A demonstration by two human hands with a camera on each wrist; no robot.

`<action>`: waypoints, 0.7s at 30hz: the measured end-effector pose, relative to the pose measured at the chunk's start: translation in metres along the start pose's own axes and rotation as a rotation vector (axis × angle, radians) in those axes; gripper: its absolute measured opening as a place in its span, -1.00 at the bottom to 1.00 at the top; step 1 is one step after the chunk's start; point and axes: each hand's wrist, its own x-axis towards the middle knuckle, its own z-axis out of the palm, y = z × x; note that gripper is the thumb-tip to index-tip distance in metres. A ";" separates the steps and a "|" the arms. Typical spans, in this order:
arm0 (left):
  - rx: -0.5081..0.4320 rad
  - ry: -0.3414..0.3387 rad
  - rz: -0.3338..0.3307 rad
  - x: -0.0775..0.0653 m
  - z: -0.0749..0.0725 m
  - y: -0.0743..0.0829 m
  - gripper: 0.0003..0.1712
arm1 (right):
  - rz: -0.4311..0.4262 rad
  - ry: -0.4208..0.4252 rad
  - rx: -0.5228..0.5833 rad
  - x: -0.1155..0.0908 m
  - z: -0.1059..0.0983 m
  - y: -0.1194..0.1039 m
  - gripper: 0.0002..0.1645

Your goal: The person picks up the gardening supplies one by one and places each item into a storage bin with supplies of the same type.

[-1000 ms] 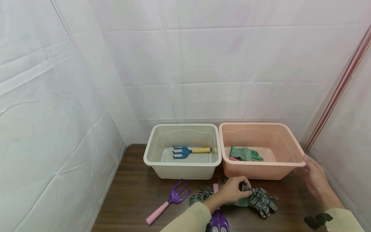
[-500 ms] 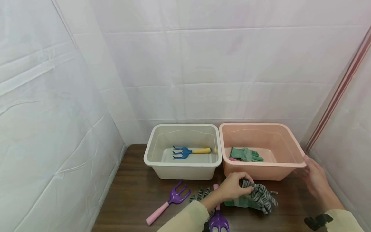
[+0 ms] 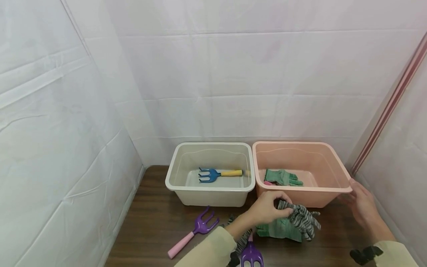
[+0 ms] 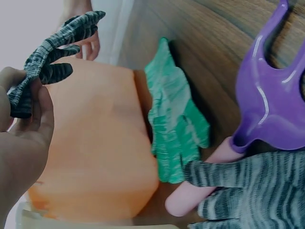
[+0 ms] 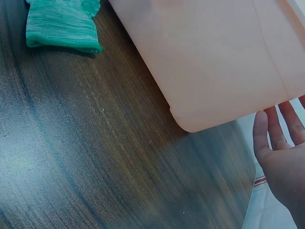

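The left hand point(image 3: 268, 209) pinches a striped glove point(image 3: 303, 219) by the cuff, apparently to keep it lifted over the green glove point(image 3: 280, 230) on the bench point(image 3: 146, 226), before the pink tub point(image 3: 300, 197). The right hand point(image 3: 361, 204), fingers straight, touches the tub's right end, perhaps steadying it. The left arm point(image 3: 218, 243) partly hides another striped glove point(image 4: 267, 191); the nearer purple fork point(image 3: 251, 254) is cut off.
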 end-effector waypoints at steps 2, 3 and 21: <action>0.006 0.004 0.023 0.001 -0.002 0.003 -0.89 | -0.007 -0.008 0.010 0.000 -0.001 0.000 -0.41; 0.010 0.005 0.033 0.001 -0.003 0.004 -0.89 | -0.009 -0.009 0.012 0.001 -0.001 0.000 -0.41; -0.032 0.011 0.009 0.001 -0.008 0.008 -0.86 | -0.026 -0.004 0.036 0.000 0.000 0.000 -0.45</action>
